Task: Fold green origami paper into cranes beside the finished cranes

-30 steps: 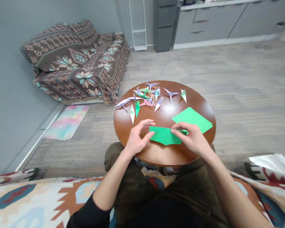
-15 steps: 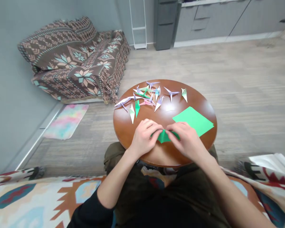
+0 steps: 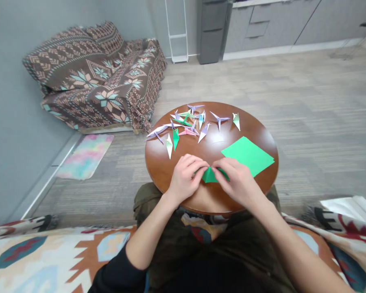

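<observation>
Between my two hands, near the front of the round brown table [image 3: 158, 167], is a partly folded sheet of green origami paper [image 3: 209, 176]. My left hand [image 3: 187, 173] pinches its upper edge from the left. From the right, my right hand [image 3: 233, 173] pinches the same edge, the fingertips of both hands almost meeting. My fingers cover both ends of the paper. Just beyond my right hand lies a small stack of flat green origami paper [image 3: 248, 154]. Several folded paper cranes [image 3: 189, 122] in purple, green, pink and white sit at the table's far left.
A purple paper crane [image 3: 219, 120] and a pale green one [image 3: 236, 121] stand apart at the back. Behind on the left is a sofa [image 3: 110, 93] under a patterned throw. Grey cabinets [image 3: 271, 24] line the far wall. A pastel mat [image 3: 85, 156] lies on the floor.
Both hands keep their pinch on the green paper and have barely moved. The cranes and the paper stack lie as before.
</observation>
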A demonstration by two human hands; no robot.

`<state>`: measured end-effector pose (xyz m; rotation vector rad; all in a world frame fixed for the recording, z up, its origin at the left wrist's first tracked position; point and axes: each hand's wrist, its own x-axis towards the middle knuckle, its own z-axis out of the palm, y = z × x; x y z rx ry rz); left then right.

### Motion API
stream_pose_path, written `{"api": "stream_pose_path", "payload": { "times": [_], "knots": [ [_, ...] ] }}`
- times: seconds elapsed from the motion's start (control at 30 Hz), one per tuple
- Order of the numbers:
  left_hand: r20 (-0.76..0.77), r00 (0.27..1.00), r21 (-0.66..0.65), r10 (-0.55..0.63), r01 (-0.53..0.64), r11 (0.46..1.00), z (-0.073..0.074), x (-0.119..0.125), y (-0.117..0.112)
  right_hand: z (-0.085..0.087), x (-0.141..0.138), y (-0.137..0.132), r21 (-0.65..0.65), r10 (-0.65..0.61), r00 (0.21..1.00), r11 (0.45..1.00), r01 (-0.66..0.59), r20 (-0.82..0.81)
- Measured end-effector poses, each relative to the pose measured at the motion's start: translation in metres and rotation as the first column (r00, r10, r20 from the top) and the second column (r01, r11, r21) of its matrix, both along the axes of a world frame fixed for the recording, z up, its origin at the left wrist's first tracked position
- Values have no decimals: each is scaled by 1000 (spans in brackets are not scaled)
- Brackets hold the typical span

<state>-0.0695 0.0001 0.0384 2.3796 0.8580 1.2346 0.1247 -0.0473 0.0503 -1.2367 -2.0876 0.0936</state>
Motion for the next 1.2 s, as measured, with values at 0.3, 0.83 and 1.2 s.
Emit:
{"api": "stream_pose_path", "payload": {
  "times": [0.3, 0.83, 1.2],
  "knots": [
    [203, 978, -108, 41, -19, 994, -1, 6, -10, 1, -5, -2, -21, 12, 991, 1000, -15, -134],
    [250, 967, -175, 56, -12, 985, -3, 10, -16, 4, -6, -6, -26, 13, 998, 1000, -14, -57],
    [310, 944, -253, 110, -30, 967, -8, 8, -17, -1, -6, -6, -42, -17, 987, 999, 10, -160]
  ]
}}
